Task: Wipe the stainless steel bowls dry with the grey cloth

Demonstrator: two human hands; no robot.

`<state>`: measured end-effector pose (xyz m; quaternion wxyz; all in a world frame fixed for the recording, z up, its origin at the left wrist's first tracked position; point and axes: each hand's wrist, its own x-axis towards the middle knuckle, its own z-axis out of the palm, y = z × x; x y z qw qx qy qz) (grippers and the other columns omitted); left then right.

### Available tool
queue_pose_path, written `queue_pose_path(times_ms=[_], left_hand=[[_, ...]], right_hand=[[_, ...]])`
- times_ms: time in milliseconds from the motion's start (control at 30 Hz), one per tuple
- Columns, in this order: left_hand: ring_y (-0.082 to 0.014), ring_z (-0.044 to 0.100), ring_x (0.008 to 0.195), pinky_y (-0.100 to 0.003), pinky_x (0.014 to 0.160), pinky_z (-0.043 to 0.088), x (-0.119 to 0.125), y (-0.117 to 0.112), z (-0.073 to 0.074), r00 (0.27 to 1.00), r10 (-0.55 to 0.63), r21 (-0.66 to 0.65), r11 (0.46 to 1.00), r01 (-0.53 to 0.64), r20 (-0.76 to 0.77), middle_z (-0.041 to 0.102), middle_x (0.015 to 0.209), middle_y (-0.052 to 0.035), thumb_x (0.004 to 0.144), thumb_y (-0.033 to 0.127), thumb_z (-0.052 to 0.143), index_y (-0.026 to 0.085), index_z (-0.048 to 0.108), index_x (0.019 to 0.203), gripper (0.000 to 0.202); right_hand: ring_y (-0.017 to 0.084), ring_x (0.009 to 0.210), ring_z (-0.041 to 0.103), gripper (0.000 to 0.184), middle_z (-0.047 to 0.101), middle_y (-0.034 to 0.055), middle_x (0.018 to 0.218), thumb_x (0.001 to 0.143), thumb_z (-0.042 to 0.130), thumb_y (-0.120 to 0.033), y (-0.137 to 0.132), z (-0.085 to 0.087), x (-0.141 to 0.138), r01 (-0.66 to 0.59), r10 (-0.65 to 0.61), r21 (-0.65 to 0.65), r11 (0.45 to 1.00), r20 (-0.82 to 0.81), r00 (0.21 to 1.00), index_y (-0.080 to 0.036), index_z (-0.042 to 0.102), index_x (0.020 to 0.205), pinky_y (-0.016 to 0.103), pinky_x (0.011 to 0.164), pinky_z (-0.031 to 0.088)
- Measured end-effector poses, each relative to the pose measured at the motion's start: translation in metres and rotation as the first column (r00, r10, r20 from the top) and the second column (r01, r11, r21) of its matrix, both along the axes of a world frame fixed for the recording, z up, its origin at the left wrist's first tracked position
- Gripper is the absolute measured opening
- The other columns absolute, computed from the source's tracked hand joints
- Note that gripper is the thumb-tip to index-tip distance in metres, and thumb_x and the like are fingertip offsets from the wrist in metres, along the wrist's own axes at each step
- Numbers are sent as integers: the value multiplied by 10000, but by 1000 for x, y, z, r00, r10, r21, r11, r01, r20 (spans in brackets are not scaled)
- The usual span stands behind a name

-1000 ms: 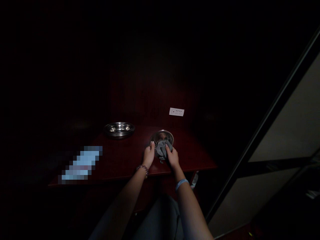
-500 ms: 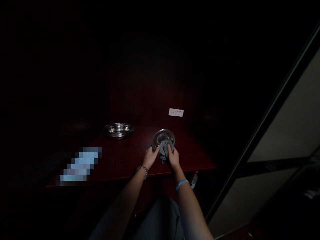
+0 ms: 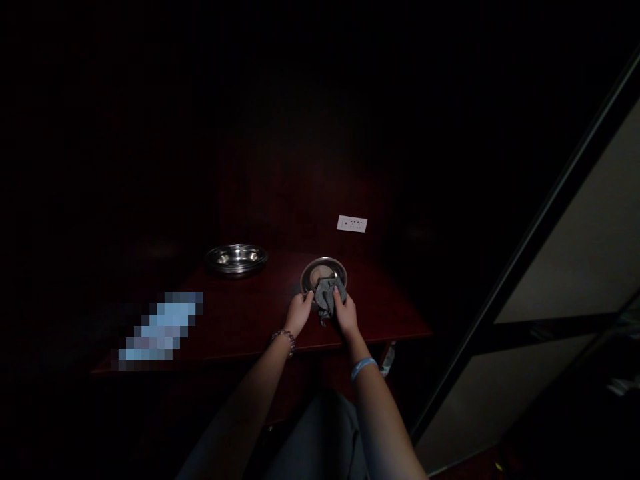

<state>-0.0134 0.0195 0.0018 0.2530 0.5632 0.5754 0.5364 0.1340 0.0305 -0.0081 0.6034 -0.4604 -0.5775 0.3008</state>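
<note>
A round, shiny metal plate (image 3: 311,270) is held up over the front part of the dark red table, its inner face showing. My left hand (image 3: 300,312) grips its lower left rim, thumb on the near edge. A crumpled grey cloth (image 3: 326,297) lies over the right and lower part of the plate. My right hand (image 3: 346,312) is closed on the cloth and presses it against the plate's right rim, the thumb on top. The fingers of both hands are mostly hidden beneath the plate and cloth.
A stack of shiny metal plates (image 3: 237,260) stands on the dark red table (image 3: 240,320) at the left. A blurred-out bluish rectangle (image 3: 160,330) lies at the table's left front. A white socket panel (image 3: 352,224) is on the back wall. A dark-framed panel (image 3: 560,267) slants along the right.
The plate has shifted slightly left and turned in my hands, and its face now catches a pale reflection. The cloth has moved a little with my right hand. The stack stays put.
</note>
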Motion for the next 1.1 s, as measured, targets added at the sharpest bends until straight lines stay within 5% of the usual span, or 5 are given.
queue_pose_path(times_ms=[167,700,867,1100], left_hand=[[-259,694,820,-319,748,499,-1,3,-2,989,-26,89,996,13,147,749,860,-146,835,431,449,134,678,760,383],[-218,635,664,-296,644,451,-2,-4,2,993,53,70,996,-61,106,696,684,-107,844,399,430,164,609,648,355],[-229,650,730,-295,670,446,-3,-2,0,996,76,44,996,-78,56,708,749,-125,854,397,426,169,611,678,343],[-250,680,825,-311,738,467,-3,1,-3,999,54,7,999,-54,3,729,858,-162,863,378,443,153,651,764,322]], right_hand=[[206,905,678,480,745,95,996,859,526,-566,-2,3,-2,31,-30,10,999,-51,998,-157,715,1023,279,790,503],[232,1086,640,564,683,146,1185,908,423,-555,1,5,5,190,-188,-31,981,-361,913,-116,626,1198,318,933,471],[209,1165,596,556,640,118,1272,912,412,-553,0,6,5,199,-190,-13,980,-355,915,-155,570,1266,309,993,429],[210,1030,645,508,692,121,1149,889,452,-573,-4,7,5,213,-210,-15,977,-234,949,-163,601,1148,275,897,453]])
